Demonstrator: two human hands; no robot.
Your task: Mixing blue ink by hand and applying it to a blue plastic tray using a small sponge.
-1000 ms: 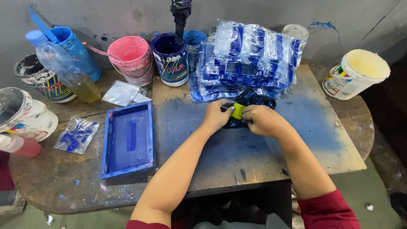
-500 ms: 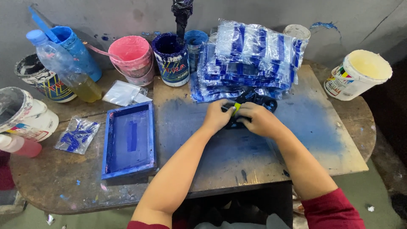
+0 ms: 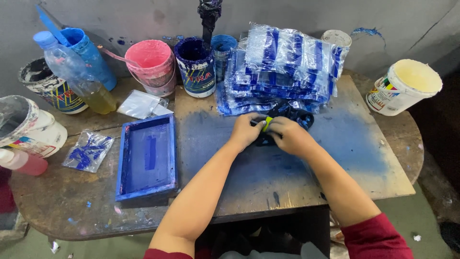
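On the blue-stained board [image 3: 335, 158] against a grey wall [image 3: 143, 19], both hands grip a dark bundle [image 3: 287, 117].

Blue-framed screen [image 3: 147, 160], pink bucket [image 3: 152, 64] (paint-smeared), blue-striped bags [image 3: 282, 67]

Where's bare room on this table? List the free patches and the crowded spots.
Free: the board right of the hands, between the bag stack and the front edge; also the strip between the blue frame and the left hand. Crowded: the back row of paint cans and the left end near the bottle.
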